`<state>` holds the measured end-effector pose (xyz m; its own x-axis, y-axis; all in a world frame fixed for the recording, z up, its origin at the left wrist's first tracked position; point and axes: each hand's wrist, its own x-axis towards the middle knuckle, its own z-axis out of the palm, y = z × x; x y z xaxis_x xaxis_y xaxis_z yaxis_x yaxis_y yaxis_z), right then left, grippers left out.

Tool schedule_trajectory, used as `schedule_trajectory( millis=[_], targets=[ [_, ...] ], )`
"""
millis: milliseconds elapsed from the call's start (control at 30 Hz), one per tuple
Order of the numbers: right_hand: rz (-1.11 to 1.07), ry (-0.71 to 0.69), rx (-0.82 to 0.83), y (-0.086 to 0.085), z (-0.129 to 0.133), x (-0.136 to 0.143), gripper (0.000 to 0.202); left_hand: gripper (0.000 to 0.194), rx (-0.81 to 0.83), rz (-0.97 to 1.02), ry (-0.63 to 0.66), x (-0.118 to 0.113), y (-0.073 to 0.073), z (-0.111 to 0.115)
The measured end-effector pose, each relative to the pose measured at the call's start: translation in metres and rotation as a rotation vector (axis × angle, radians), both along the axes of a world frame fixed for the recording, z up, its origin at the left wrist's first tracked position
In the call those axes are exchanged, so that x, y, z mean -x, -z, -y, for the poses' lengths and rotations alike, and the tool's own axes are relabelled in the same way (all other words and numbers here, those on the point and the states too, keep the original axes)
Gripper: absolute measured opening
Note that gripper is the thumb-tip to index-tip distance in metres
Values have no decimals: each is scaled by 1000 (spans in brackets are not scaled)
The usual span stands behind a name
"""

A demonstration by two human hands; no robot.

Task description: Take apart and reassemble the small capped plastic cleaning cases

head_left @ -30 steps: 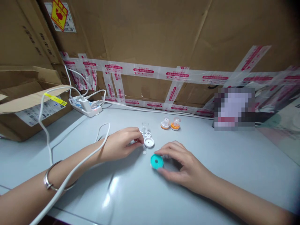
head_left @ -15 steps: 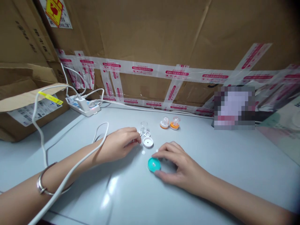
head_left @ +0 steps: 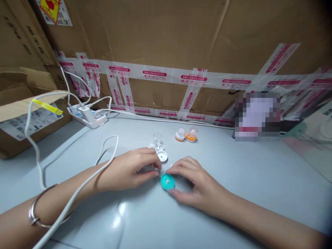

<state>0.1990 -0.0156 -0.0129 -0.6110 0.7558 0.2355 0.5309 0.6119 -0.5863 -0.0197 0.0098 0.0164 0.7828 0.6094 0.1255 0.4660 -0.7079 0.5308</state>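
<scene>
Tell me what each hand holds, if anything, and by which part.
Right hand: the teal disc, by its rim, between thumb and fingertips. Left hand: a small white piece shows at its fingertips, but I cannot tell whether it's pinched.

The right hand (head_left: 195, 181) held a teal disc (head_left: 164, 185) by its rim between thumb and fingers. The left hand (head_left: 132, 169) curled just beside it, near a white dish (head_left: 162, 157); two clear-topped pieces (head_left: 191, 137) stood farther back.
</scene>
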Motion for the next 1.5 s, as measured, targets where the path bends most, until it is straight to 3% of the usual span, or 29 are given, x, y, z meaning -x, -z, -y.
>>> schedule_trajectory(
  millis=[167, 400, 700, 867, 967, 1100, 1367, 1500],
  targets=[
    [18, -4, -18, 1, 1, 0, 23, 9, 17, 31, 18, -6, -1, 8],
    [24, -3, -21, 5, 1, -1, 25, 11, 39, 11, 5, -11, 10, 12],
    [2, 23, 23, 7, -1, -3, 18, 10, 123, 2, -78, -15, 15, 13],
    [4, 54, 11, 8, 1, -3, 20, 10, 85, 42, -66, -4, 3, 3],
    [-2, 66, 25, 8, 2, -3, 22, 9, -2, -34, -163, 7, -1, -9],
    [0, 75, 39, 7, 3, -2, 22, 12, 9, -172, -231, 12, 5, -21],
    [-2, 68, 28, 8, 3, -2, 22, 7, 36, -169, -267, 5, 9, -19],
    [-1, 69, 29, 8, 2, -1, 23, 13, 17, -187, -268, 4, 10, -18]
  ],
)
